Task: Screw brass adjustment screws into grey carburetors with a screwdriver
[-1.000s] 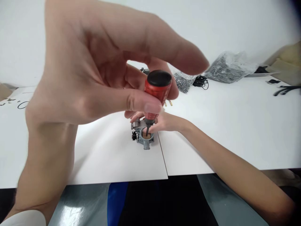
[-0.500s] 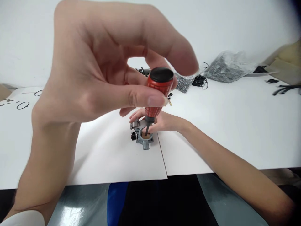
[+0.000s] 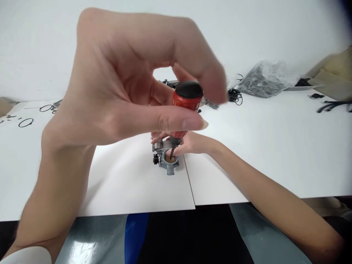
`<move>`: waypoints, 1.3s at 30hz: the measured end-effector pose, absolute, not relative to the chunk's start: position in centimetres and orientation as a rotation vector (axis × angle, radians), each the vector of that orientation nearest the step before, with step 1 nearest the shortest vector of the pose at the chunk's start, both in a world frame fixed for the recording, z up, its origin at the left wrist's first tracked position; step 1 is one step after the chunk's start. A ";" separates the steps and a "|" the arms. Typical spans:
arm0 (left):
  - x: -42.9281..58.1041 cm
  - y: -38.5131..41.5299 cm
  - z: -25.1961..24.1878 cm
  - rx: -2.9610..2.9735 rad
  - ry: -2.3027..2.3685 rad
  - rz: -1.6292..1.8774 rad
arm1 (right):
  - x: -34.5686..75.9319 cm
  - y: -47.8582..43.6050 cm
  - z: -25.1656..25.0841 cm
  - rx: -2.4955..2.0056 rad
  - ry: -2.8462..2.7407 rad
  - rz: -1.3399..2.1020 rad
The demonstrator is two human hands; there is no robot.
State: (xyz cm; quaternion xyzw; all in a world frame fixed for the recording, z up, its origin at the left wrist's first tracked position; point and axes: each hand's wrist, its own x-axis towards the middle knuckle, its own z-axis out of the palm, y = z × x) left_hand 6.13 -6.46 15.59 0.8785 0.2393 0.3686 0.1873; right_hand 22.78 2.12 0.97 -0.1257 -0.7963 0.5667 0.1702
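My left hand (image 3: 123,84) is raised close to the camera, thumb and fingers pinched round the red handle of a screwdriver (image 3: 184,106) with a black cap. The screwdriver stands upright, its tip down inside a small grey metal carburetor-like part (image 3: 166,158) on the white table (image 3: 275,146). My right hand (image 3: 189,143) reaches in from the right and grips the far side of that metal part, fingers curled against it.
Clear bags of small dark parts (image 3: 265,79) and black cables (image 3: 233,96) lie at the back right. Black rings (image 3: 26,122) lie at the far left. A seam between two white boards (image 3: 189,179) runs to the table's front edge.
My left hand has rolled the screwdriver handle between thumb and fingers, the thumb sliding rightward across it. The right hand and the metal part have stayed in place.
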 end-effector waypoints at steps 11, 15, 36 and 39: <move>6.2 -6.3 16.3 2.445 0.643 0.973 | 22.8 2.6 0.7 -0.300 -2.280 1.606; 6.6 -6.4 16.2 2.356 0.657 1.050 | 22.8 2.7 0.6 -0.285 -2.264 1.613; 6.4 -6.3 16.1 2.419 0.836 1.025 | 22.7 2.5 0.9 -0.292 -2.270 1.631; 6.8 -6.3 16.3 2.413 0.886 1.056 | 22.7 2.4 0.8 -0.296 -2.261 1.629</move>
